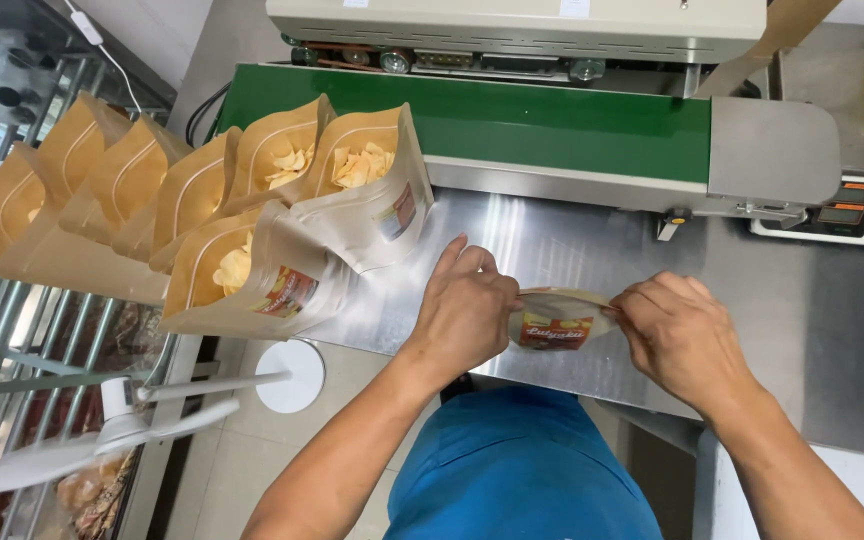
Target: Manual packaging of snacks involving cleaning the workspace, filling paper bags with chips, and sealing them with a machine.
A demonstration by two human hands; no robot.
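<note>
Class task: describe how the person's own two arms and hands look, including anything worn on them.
Both arms are bare from the frame's lower edge to the fingers. The left hand and right hand wear no gloves, rings, watch or bands that show. No sleeves reach the forearms. Below them is a blue garment on the person's body.

The pouch (557, 318) pinched at the near edge of the table (552, 250) is kraft tan with a red and yellow label. The open pouches (252, 200) along the left edge are the same tan, holding pale yellow chips. The table is brushed silver steel. The belt (512, 125) at the far edge is deep green under a cream housing (512, 25). The apron (522, 470) is bright blue.
</note>
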